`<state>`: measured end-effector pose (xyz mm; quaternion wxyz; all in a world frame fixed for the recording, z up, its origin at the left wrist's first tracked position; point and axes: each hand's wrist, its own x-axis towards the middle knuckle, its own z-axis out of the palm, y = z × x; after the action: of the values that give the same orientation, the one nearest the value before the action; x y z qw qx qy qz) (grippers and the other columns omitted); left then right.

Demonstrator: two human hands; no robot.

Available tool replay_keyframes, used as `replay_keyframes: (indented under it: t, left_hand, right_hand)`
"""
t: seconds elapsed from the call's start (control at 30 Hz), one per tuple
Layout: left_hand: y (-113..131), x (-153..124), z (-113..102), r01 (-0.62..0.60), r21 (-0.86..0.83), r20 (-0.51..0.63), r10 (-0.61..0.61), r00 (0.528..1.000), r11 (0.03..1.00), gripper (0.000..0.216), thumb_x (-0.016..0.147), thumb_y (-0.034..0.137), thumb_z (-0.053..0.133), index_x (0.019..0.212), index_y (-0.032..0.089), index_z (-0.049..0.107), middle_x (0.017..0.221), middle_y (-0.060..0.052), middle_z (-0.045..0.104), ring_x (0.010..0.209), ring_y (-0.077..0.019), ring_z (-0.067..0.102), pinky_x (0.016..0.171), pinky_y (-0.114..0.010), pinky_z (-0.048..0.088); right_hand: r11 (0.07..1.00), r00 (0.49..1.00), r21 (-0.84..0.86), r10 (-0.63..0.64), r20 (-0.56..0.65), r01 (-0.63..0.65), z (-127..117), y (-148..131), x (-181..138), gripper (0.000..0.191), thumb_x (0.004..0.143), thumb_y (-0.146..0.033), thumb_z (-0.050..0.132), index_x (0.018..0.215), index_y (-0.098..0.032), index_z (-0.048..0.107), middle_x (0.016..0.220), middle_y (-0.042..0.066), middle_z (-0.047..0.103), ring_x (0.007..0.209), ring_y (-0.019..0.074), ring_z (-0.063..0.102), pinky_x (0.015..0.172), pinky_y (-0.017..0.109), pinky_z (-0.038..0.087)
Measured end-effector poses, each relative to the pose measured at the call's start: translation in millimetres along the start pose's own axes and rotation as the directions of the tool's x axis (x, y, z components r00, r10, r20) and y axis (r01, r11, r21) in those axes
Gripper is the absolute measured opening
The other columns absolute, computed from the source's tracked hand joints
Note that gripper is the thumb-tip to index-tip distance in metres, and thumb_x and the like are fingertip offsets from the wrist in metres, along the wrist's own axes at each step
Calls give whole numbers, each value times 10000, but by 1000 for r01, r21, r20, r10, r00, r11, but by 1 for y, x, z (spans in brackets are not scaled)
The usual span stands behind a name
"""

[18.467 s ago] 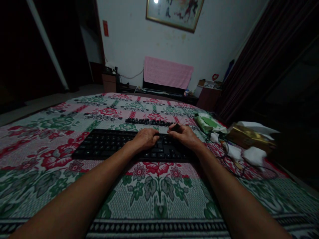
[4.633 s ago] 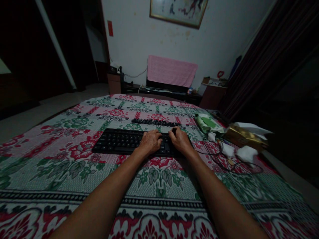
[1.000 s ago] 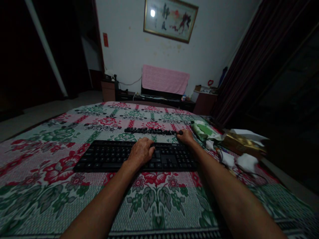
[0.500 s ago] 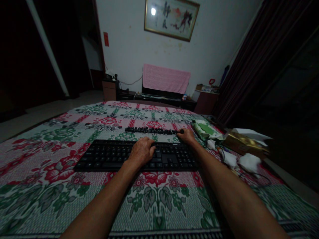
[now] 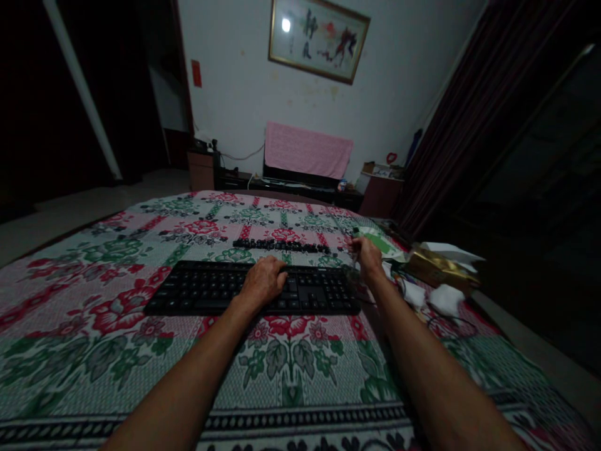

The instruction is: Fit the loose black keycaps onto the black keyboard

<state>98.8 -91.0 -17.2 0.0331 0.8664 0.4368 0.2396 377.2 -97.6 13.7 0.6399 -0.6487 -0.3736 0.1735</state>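
Observation:
A black keyboard (image 5: 197,294) lies on the flowered cloth. My left hand (image 5: 263,280) rests over its middle with bent fingers at the back edge and the thumb on the keys, gripping it; the fingertips are partly hidden. Behind the keyboard runs a row of small loose black keycaps (image 5: 282,245). My right hand (image 5: 367,254) is raised beyond the keyboard's right end, to the right of the row. Its fingers are closed in a pinch, with a small dark piece showing at the tips that looks like a keycap.
To the right lie a green-and-white packet (image 5: 382,241), a gold tissue box (image 5: 436,266), crumpled white pieces (image 5: 446,299) and thin cables. The table's patterned cloth (image 5: 291,369) spreads all around. A cabinet with a pink towel (image 5: 307,150) stands by the far wall.
My right hand has lifted from the right end of the keycap row and moved right, toward the packet. My left hand stays on the keyboard. The view has shifted slightly.

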Motion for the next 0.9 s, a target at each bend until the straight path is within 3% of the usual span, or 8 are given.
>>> replay_keyframes:
  t: [0.13, 0.23, 0.33, 0.47, 0.7, 0.9]
  left_hand:
    - [1, 0, -2, 20, -4, 12, -20, 1000, 1000, 295, 862, 311, 458, 1058, 187, 641, 1015, -83, 606, 993, -207, 547, 897, -311, 432]
    - [1, 0, -3, 20, -8, 13, -20, 1000, 1000, 289, 866, 310, 456, 1053, 190, 641, 1014, -79, 605, 995, -197, 548, 900, -303, 430]
    - [1, -1, -2, 5, -6, 0, -5, 1000, 1000, 289, 867, 305, 456, 1053, 183, 641, 1008, -83, 604, 990, -197, 550, 897, -303, 431]
    - [1, -1, -1, 3, 10, -2, -3, 1000, 1000, 292, 868, 305, 453, 1059, 185, 639, 1003, -83, 606, 984, -200, 551, 888, -307, 434]
    - [2, -1, -3, 1, 33, 8, -2, 1000, 999, 283, 866, 298, 456, 1043, 182, 645, 1001, -81, 607, 988, -203, 553, 880, -305, 437]
    - [2, -1, -2, 1, 23, 1, -1, 1000, 1000, 285, 866, 299, 457, 1046, 180, 642, 1003, -86, 605, 996, -202, 547, 893, -311, 436]
  right_hand:
    - [997, 996, 53, -65, 54, 62, -2, -9, -25, 404, 776, -556, 436, 752, -181, 584, 598, -12, 580, 454, 86, 481, 416, 200, 346]
    - [997, 981, 69, -33, 191, 21, 4, -13, -45, 413, 759, -602, 477, 782, -195, 543, 588, -24, 547, 439, 90, 468, 409, 211, 364]
    - [998, 935, 54, -2, 355, -19, 11, -15, -60, 385, 704, -568, 576, 783, -195, 520, 724, 2, 603, 542, 101, 549, 504, 223, 458]
    - [998, 850, -4, -55, 524, 67, 17, -15, -70, 358, 717, -534, 563, 808, -192, 513, 816, 27, 637, 622, 109, 574, 582, 234, 475]
    - [900, 804, -178, -248, 541, 398, 12, -17, -71, 253, 765, -398, 524, 854, -170, 587, 736, 7, 613, 684, 134, 551, 663, 244, 422]
    - [872, 745, -177, -266, 612, 457, 10, -19, -69, 253, 781, -393, 517, 868, -175, 610, 770, 2, 625, 726, 138, 558, 707, 246, 420]
